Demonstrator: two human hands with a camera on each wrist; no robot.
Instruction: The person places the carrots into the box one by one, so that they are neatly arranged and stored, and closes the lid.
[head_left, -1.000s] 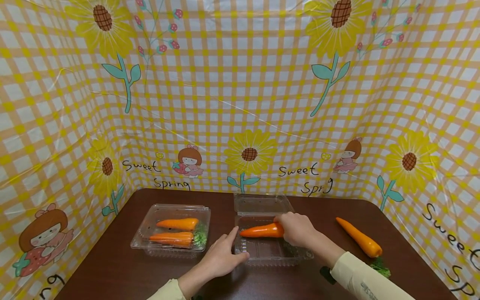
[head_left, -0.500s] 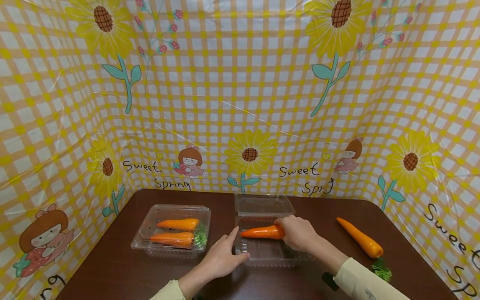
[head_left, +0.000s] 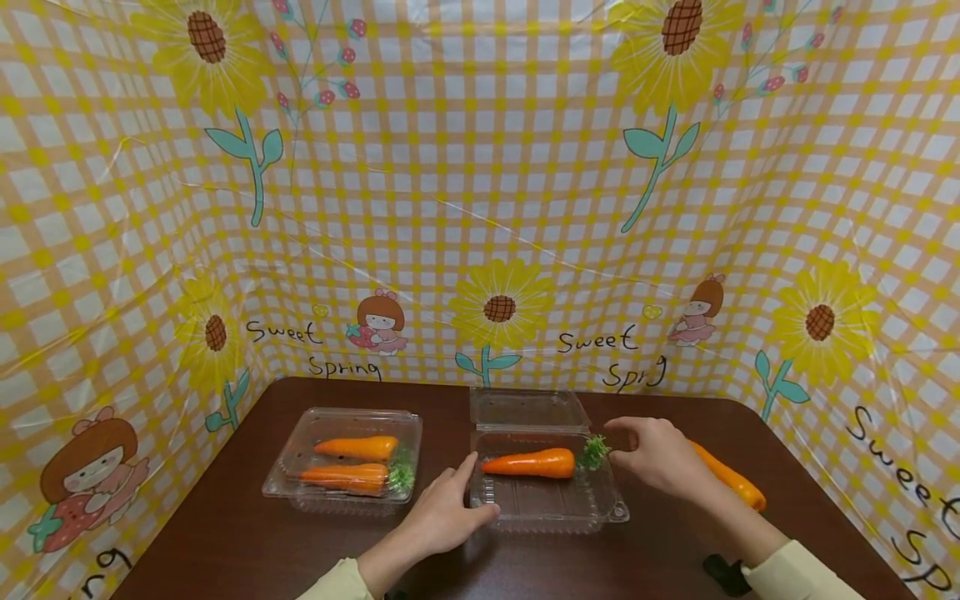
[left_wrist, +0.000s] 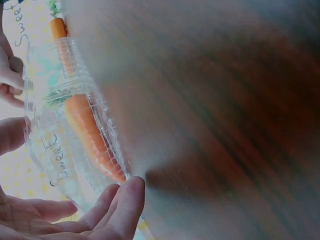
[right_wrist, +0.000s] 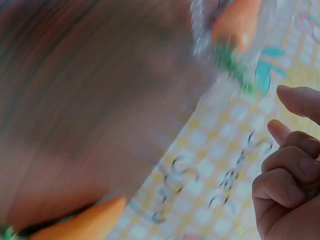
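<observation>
An orange carrot (head_left: 528, 463) lies crosswise in an open clear plastic box (head_left: 543, 510), its green leafy top (head_left: 596, 451) over the right rim. The box's hinged lid (head_left: 528, 410) is folded back behind it. My left hand (head_left: 442, 512) rests at the box's left side, thumb at the front and fingers spread, touching the wall. Just right of the leafy top, my right hand (head_left: 660, 458) is apart from the carrot and holds nothing; the right wrist view shows its fingers loosely bent. Beyond that hand another carrot (head_left: 731, 479) lies on the table, partly hidden by the hand and forearm.
On the left stands a closed clear box (head_left: 276, 487) with carrots (head_left: 356, 447) and green tops inside. The brown table (head_left: 450, 575) is enclosed by a checked sunflower cloth (head_left: 427, 208) at the back and sides.
My right hand has let go of the carrot in the box and moved right, uncovering its thick end and leafy top. The left hand stays in place.
</observation>
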